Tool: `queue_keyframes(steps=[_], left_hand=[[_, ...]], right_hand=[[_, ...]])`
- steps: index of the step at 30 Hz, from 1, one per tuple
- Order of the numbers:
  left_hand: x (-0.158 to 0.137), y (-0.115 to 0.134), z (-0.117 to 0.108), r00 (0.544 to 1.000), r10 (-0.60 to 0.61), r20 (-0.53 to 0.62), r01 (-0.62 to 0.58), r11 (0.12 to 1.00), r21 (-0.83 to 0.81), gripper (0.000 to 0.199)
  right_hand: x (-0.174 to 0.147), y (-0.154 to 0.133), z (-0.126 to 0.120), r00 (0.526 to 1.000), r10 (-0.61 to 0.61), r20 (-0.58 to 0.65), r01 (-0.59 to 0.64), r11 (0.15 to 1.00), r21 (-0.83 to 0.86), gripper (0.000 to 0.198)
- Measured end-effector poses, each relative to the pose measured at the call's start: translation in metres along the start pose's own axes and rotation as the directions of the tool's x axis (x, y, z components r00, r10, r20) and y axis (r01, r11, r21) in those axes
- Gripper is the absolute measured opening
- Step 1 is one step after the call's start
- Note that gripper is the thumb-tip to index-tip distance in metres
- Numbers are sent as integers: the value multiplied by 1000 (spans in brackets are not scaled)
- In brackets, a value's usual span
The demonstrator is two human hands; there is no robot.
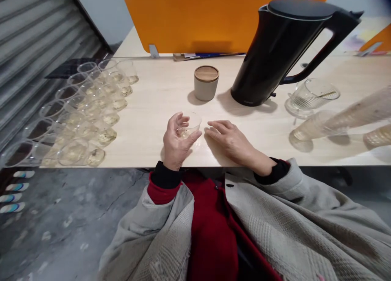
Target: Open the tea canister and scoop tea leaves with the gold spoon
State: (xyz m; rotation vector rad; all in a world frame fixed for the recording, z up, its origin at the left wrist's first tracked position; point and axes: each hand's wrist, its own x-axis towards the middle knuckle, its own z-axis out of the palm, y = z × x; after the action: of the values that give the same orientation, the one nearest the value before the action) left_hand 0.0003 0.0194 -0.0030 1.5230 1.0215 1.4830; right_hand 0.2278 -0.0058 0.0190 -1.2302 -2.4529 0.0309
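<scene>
My left hand (179,141) is wrapped round a clear plastic cup (194,120) near the table's front edge. A little pale yellowish liquid shows low in the cup. To the right of it, my right hand (228,140) rests low over the table, its fingers stretched toward the cup but apart from it. Nothing shows in the right hand. Just behind the cup stands a grey canister with a wooden lid (206,83). A black electric kettle (271,53) stands upright behind and to the right of my right hand.
Rows of clear plastic cups (73,152) with pale liquid fill the table's left end. On the right are a ribbed glass (314,95) with a thin utensil and stacks of cups (345,114) lying tilted. An orange divider (207,20) borders the back of the table (146,106).
</scene>
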Motion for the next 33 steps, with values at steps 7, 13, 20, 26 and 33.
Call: queue_keyframes(steps=[7, 13, 20, 26, 33], left_hand=[[-1, 0, 0, 1000, -13, 12, 13, 1000, 27, 77], [-2, -2, 2, 1000, -1, 15, 0, 998, 62, 81], [-2, -2, 6, 997, 37, 66, -44, 993, 114, 81], [-2, -4, 6, 998, 44, 50, -49, 993, 107, 80], [-2, -4, 5, 997, 32, 66, -38, 994, 100, 80]], right_hand=[[-1, 1, 7, 1000, 19, 24, -18, 1000, -6, 32], [-10, 22, 3, 960, 217, -174, -183, 964, 192, 32], [1, 19, -1, 967, 198, -159, -157, 959, 237, 25], [28, 3, 8, 993, 87, 78, -69, 975, -212, 24], [35, 4, 9, 987, 149, 59, -130, 958, -255, 23]])
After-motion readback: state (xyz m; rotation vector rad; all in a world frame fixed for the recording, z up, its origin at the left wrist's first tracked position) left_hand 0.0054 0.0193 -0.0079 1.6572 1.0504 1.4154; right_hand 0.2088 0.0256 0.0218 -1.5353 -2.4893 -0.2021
